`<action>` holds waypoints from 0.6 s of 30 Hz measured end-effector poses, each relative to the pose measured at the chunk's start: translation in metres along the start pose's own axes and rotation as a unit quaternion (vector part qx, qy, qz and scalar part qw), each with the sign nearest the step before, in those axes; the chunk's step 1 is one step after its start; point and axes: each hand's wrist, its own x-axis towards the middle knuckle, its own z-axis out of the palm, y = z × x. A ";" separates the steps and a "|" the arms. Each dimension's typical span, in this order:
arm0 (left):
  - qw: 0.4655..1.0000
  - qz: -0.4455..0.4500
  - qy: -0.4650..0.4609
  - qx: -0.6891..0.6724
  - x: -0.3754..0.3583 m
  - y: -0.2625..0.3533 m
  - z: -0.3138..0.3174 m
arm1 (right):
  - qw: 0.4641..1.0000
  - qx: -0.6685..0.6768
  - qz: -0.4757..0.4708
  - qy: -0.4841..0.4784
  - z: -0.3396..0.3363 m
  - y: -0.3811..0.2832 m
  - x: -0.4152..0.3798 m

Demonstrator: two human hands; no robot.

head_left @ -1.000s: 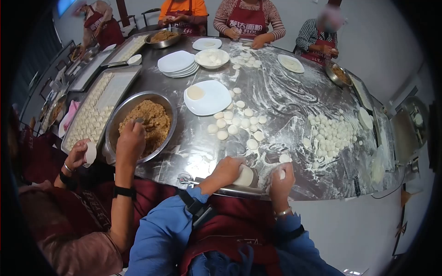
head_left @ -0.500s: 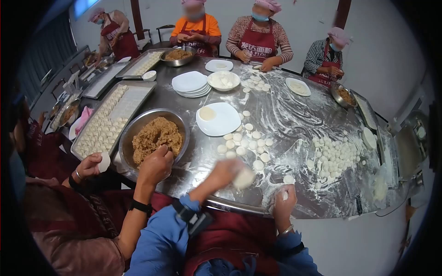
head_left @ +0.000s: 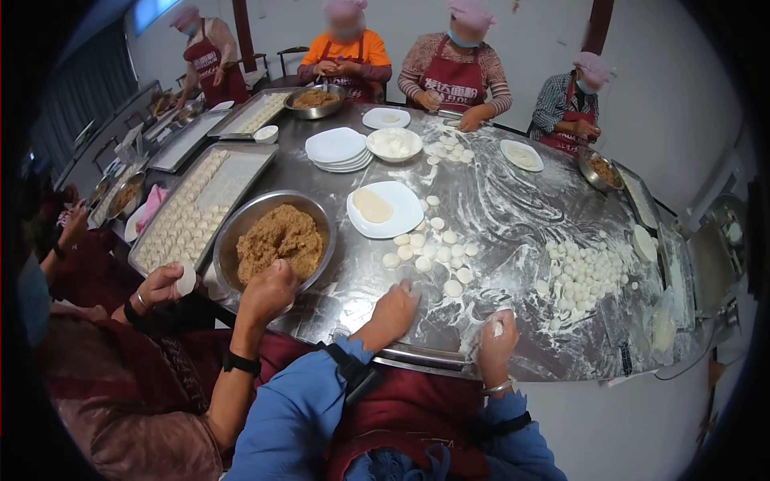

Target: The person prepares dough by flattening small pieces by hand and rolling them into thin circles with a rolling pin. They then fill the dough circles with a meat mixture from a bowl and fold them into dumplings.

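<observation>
As the left hand [head_left: 393,311] hangs over the table [head_left: 525,236], no dough shows in its fingers, though from this angle I cannot tell how far they are curled or whether they touch the steel. Over to the right hand [head_left: 498,343]: closed, clearly, around something white [head_left: 498,328], most of it hidden, so what it is I cannot say. That grip sits close to the edge [head_left: 425,358]; loosen it there and the piece could drop over the side. Now to the plate [head_left: 407,226], beyond the left hand, and two wrappers [head_left: 374,208] on it, overlapping! If they are damp and short of flour, they could well stick and tear when parted. Watch the discs [head_left: 452,287] too, bunched between plate and hands, some touching: a careless knuckle might drag them together. And on the left, tight traffic: a neighbour's hand [head_left: 269,290] at the bowl [head_left: 220,244], close to the blue sleeve [head_left: 293,401]. One bump could jog the left hand, and filling [head_left: 281,236] spilled plate-side might land on those wrappers.
</observation>
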 end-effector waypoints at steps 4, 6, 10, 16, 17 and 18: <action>0.999 0.021 0.011 -0.036 -0.022 0.000 -0.008 | 1.000 -0.002 -0.002 0.002 -0.001 -0.003 -0.002; 0.987 0.015 -0.088 -0.132 -0.018 0.006 -0.013 | 1.000 -0.016 0.005 -0.016 -0.005 -0.004 0.000; 0.956 0.024 -0.122 -0.265 -0.009 0.031 0.000 | 0.999 -0.011 -0.007 -0.051 -0.017 -0.035 0.005; 0.982 0.001 -0.092 -0.166 -0.002 0.046 0.030 | 0.997 -0.021 0.047 -0.065 0.024 0.013 0.039; 0.987 -0.003 -0.072 -0.144 0.003 0.047 0.029 | 0.997 -0.021 0.046 -0.065 0.027 0.008 0.045; 0.987 -0.004 -0.071 -0.144 0.003 0.046 0.031 | 0.998 -0.036 0.025 -0.046 0.031 0.000 0.049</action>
